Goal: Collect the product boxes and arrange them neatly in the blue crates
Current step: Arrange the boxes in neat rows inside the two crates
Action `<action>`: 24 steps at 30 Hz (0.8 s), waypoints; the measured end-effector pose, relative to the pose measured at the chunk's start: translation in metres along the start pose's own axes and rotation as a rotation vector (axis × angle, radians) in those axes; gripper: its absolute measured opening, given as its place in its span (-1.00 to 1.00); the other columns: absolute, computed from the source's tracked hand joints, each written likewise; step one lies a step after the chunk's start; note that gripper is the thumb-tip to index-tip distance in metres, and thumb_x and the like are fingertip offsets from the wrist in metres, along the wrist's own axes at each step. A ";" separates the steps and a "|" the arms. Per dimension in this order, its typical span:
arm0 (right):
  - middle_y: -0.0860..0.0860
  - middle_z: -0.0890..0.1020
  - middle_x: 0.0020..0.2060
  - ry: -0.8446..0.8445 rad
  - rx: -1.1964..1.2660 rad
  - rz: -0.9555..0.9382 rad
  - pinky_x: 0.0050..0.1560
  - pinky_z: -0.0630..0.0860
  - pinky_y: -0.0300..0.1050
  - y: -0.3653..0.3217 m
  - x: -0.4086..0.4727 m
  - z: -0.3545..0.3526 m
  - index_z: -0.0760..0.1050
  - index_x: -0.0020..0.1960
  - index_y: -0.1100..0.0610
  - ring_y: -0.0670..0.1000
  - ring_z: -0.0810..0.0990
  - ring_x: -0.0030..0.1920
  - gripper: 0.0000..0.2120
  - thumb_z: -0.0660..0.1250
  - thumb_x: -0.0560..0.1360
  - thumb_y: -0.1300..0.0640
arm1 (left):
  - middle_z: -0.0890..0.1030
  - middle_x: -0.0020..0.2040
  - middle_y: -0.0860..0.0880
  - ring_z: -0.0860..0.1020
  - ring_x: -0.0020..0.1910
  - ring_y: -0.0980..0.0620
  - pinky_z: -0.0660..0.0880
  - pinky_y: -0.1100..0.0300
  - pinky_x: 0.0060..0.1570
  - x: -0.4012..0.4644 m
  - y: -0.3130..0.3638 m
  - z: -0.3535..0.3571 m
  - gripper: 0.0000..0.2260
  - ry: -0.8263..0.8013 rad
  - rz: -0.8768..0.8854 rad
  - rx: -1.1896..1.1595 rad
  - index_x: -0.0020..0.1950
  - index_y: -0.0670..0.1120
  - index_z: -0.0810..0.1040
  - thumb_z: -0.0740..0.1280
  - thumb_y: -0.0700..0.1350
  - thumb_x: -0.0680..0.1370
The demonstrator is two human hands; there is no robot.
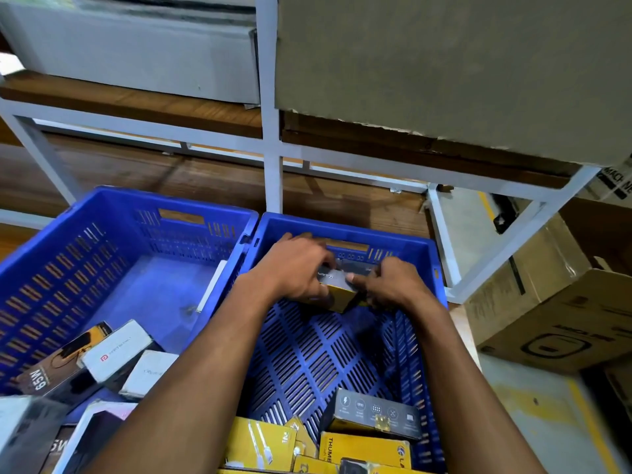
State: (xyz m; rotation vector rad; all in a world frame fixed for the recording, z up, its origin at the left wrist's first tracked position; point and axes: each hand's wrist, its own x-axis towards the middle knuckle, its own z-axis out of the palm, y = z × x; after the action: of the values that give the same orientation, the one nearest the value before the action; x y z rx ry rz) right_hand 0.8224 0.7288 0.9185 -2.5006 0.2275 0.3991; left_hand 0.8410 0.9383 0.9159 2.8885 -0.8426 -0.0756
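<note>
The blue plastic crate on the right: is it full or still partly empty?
Partly empty. The right blue plastic crate shows bare slotted floor mid-crate; yellow product boxes lie only near its front.

My left hand point(294, 268) and right hand point(393, 285): both bare, no gloves, rings or watch visible. Behind each hand, my wrist and forearm are uncovered down to the lower frame edge; no sleeve or cuff shows. A short, unpainted thumbnail shows on my right hand.
</note>
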 end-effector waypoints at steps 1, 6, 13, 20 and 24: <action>0.07 0.72 -0.35 -0.053 0.010 0.047 -0.25 0.66 -0.07 0.003 0.002 0.003 0.64 -0.15 0.19 0.02 0.72 -0.30 -0.58 0.49 0.50 -0.20 | 0.57 0.26 0.05 0.45 0.31 -0.03 0.37 -0.07 0.29 0.000 0.000 -0.001 -0.44 -0.017 -0.018 0.017 0.35 0.15 0.59 0.50 0.32 0.40; 0.21 0.74 -0.10 -0.285 0.321 0.066 0.01 0.72 0.11 0.007 0.015 0.020 0.62 -0.02 0.29 0.15 0.77 -0.11 -0.76 0.35 0.66 0.11 | 0.54 0.33 0.02 0.45 0.37 -0.07 0.39 -0.08 0.36 -0.001 -0.001 0.002 -0.48 -0.078 -0.097 0.054 0.37 0.13 0.56 0.53 0.23 0.45; 0.19 0.63 -0.08 -0.463 0.296 0.000 0.06 0.71 0.04 0.001 0.014 0.029 0.53 0.04 0.25 0.10 0.73 0.03 -0.83 0.21 0.71 0.21 | 0.52 0.28 -0.03 0.56 0.22 -0.15 0.59 -0.14 0.12 -0.002 -0.003 0.004 -0.59 -0.086 -0.159 -0.001 0.30 0.07 0.56 0.53 0.04 0.48; 0.07 0.56 -0.21 -0.503 -0.047 -0.131 0.18 0.59 0.35 -0.004 0.016 0.031 0.58 0.15 0.37 0.02 0.54 -0.12 -0.82 0.27 0.61 0.34 | 0.70 -0.30 0.00 0.70 -0.25 0.03 0.68 -0.09 -0.05 0.000 0.003 0.007 -0.81 -0.274 -0.195 -0.382 -0.17 -0.02 0.60 0.60 -0.06 0.46; 0.08 0.53 -0.21 -0.488 -0.162 -0.162 0.17 0.54 0.41 -0.008 0.016 0.031 0.59 0.11 0.39 0.03 0.49 -0.13 -0.83 0.31 0.59 0.33 | 0.72 0.01 -0.02 0.68 -0.02 -0.08 0.65 -0.04 0.10 -0.002 0.001 0.021 -0.65 -0.630 -0.209 -0.144 0.08 -0.04 0.71 0.61 0.13 0.43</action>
State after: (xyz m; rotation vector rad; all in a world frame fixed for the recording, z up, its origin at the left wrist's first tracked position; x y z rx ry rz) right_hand 0.8323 0.7522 0.8936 -2.4610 -0.2084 0.9691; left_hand 0.8372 0.9363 0.8949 2.8145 -0.5625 -1.0601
